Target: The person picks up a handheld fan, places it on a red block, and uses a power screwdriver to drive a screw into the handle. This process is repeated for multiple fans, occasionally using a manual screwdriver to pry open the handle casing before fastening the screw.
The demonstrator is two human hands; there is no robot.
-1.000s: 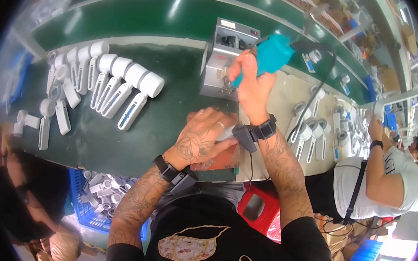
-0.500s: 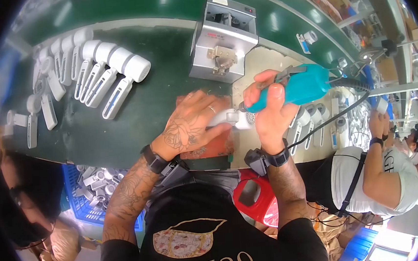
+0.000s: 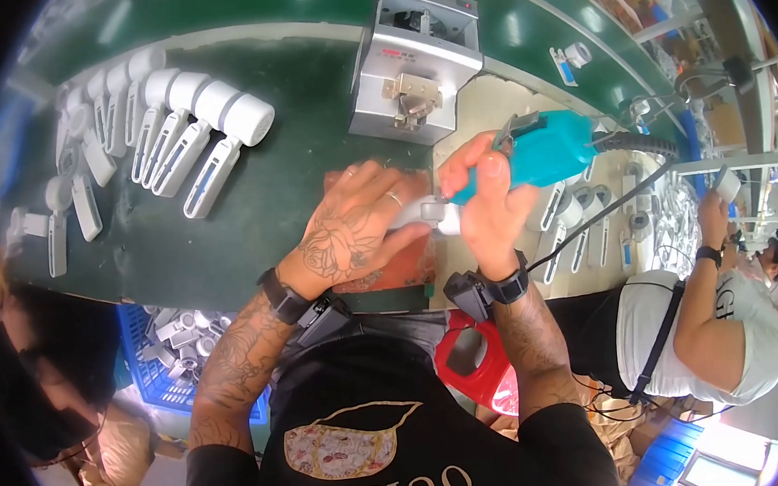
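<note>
My left hand (image 3: 342,224) is closed around a white handheld fan (image 3: 428,211), pressing it down over a reddish-brown mat (image 3: 400,271). Fingers hide much of the fan's body. A teal electric screwdriver (image 3: 555,149) is gripped in my right hand (image 3: 492,209), lying slanted with its tip end toward the fan. The tip itself is covered by my fingers, so contact with the fan cannot be made out. A dark cable leads off the tool's right end.
Behind my hands stands a silver screw feeder (image 3: 416,63). Rows of white handheld fans (image 3: 247,119) lie on the green bench to the left, more at right. A blue crate (image 3: 149,390) holds white parts. A red stool (image 3: 501,385) is below; a co-worker (image 3: 725,335) sits right.
My right hand and the screwdriver have shifted slightly left, and the fan's round grille is now covered. My left hand keeps its hold. The co-worker's raised hand has moved.
</note>
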